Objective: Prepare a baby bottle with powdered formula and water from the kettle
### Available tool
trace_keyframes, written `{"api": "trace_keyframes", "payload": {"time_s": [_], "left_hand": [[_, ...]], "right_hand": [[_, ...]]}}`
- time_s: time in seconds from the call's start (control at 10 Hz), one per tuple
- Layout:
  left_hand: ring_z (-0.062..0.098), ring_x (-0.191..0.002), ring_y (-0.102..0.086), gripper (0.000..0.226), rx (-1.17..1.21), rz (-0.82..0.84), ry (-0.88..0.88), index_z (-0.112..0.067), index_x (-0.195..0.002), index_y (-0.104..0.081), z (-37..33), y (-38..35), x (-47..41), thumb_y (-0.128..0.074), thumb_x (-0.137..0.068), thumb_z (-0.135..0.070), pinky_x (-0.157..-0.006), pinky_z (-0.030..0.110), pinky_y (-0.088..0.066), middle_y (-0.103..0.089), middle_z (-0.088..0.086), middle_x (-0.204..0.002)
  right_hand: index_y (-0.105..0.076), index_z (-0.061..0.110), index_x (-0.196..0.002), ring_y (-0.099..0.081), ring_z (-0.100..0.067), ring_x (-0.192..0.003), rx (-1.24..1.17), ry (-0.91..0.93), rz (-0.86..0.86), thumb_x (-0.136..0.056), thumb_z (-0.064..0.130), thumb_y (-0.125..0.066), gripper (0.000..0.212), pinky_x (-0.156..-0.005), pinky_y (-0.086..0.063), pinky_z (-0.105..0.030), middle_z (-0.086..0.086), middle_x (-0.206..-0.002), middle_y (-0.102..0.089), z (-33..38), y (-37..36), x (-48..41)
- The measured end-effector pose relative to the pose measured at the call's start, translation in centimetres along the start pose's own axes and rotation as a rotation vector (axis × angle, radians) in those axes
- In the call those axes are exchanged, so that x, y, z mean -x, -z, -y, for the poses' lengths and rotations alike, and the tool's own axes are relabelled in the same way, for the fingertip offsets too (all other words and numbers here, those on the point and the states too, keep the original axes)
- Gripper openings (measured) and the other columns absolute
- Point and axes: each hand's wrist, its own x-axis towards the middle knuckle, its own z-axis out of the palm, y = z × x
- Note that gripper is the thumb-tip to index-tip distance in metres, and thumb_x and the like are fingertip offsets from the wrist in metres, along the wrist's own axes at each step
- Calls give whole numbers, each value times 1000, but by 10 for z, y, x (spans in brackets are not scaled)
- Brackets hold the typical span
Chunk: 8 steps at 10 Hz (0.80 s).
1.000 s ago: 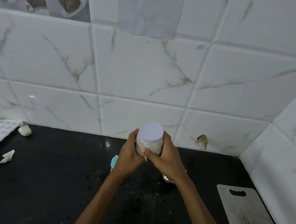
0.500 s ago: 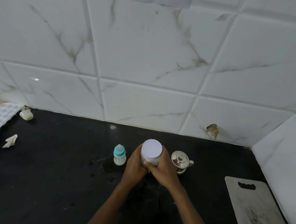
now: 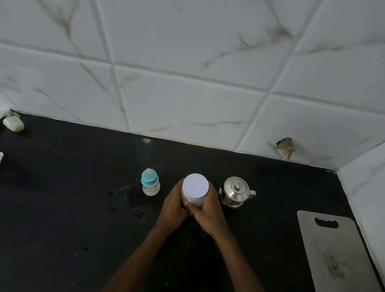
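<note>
We find left hand and right hand clamped round the lidded, powder-filled jar; capped baby bottle left, kettle right.

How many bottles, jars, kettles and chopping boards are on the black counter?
Small baby bottle with teal collar: 1
Clear round jar with white lid: 1
Shiny steel kettle: 1
Grey rectangular chopping board: 1
Total: 4
</note>
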Motion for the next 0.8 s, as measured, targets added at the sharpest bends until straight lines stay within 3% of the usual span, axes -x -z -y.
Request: {"api": "trace_keyframes", "payload": {"time_s": [0.1,0.2,0.3,0.4,0.5,0.6,0.7,0.8], "left_hand": [[4,-139,-46,90,-3,-4,0,-30,-150,-41,4,-3,-2,-85,-76,-6,-108,5,-36,-51,-15,-148],[8,-145,-43,93,-23,4,11,-25,-156,-38,6,-5,-3,-86,-77,-12,-119,28,-39,-48,-8,-156],[11,-150,-38,99,-34,23,38,-22,-160,-31,9,-5,-3,-85,-78,-18,-123,39,-36,-44,-5,-161],[14,-154,-31,104,-68,31,80,-19,-163,-23,6,-4,-2,-85,-79,-20,-125,41,-31,-34,-2,-167],[17,-156,-24,106,-115,42,85,-15,-164,-17,6,-2,0,-83,-81,-17,-126,35,-25,-26,1,-170],[23,-158,-21,103,-186,53,78,-14,-163,-15,5,4,7,-77,-82,-5,-126,34,-20,-24,6,-170],[22,-157,-23,94,-210,9,89,-14,-161,-22,-5,13,21,-79,-86,-11,-123,30,-20,-26,5,-169],[20,-153,-32,80,-194,-101,68,-16,-158,-32,-17,21,39,-76,-91,-19,-123,34,-31,-35,5,-165]], "right_hand": [[-33,29,-150,-39,-3,-139,-14,-22,-6,-79,25,-83,87,-117,-38,-30,10,-149,-44,-4,-1,-2],[-36,27,-149,-42,-3,-138,-24,-16,-27,-78,26,-84,85,-116,-41,-33,11,-146,-47,-7,-1,-3],[-33,26,-151,-40,-3,-140,-31,-31,-25,-79,27,-84,89,-118,-39,-34,10,-149,-45,-10,-3,-2],[-18,20,-160,-28,-9,-150,-19,-71,-12,-77,41,-83,107,-124,-30,-36,5,-163,-32,-9,-4,0],[-4,15,-163,-15,-12,-155,20,-74,2,-79,42,-84,118,-124,-19,-30,2,-170,-16,-8,-2,2],[-4,16,-163,-10,-14,-157,97,-32,11,-83,36,-81,113,-124,-16,-29,0,-171,-11,-7,3,8],[-6,17,-162,-9,-15,-157,135,13,-8,-89,31,-76,102,-119,-11,-23,-2,-171,-11,-8,12,21],[-14,18,-161,-14,-14,-155,126,69,-80,-95,31,-69,87,-120,-16,-23,-3,-169,-17,0,20,40]]}}
